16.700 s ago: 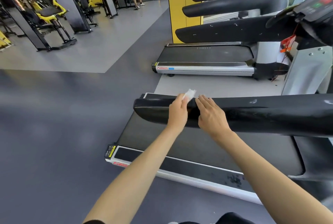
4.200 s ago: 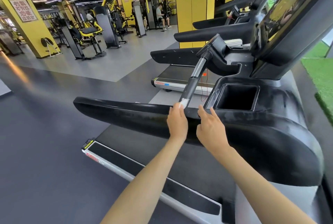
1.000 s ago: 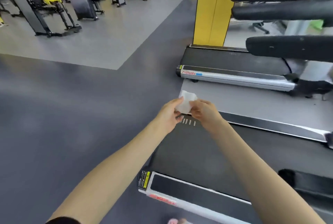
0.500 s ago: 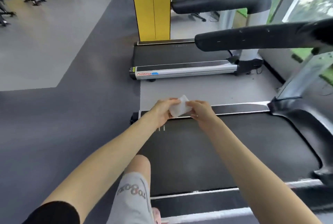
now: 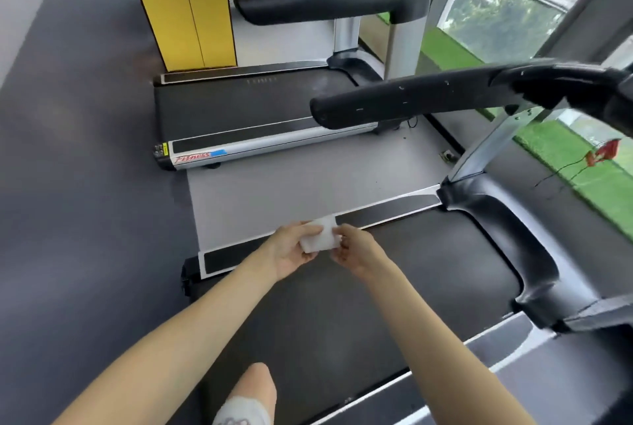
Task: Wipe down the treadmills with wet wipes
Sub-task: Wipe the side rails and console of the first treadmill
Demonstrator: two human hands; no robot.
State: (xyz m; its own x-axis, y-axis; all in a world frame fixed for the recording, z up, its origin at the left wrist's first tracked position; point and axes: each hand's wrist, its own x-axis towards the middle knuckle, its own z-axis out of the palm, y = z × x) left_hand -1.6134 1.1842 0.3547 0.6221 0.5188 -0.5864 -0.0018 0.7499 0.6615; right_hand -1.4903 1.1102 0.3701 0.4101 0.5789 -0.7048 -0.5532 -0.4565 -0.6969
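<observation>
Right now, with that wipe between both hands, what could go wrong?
1. The wet wipe is only pinched between the left hand and right hand; a loose grip could drop it onto the belt.
2. The black handrail juts out ahead; leaning forward to wipe might bump it.

we see open room over the treadmill belt (image 5: pixel 342 315) and the grey floor strip (image 5: pixel 308 192) beyond. on the right, a black handrail (image 5: pixel 411 99), its silver post (image 5: pixel 486 147) and the motor hood (image 5: pixel 486 205) block passage.
</observation>
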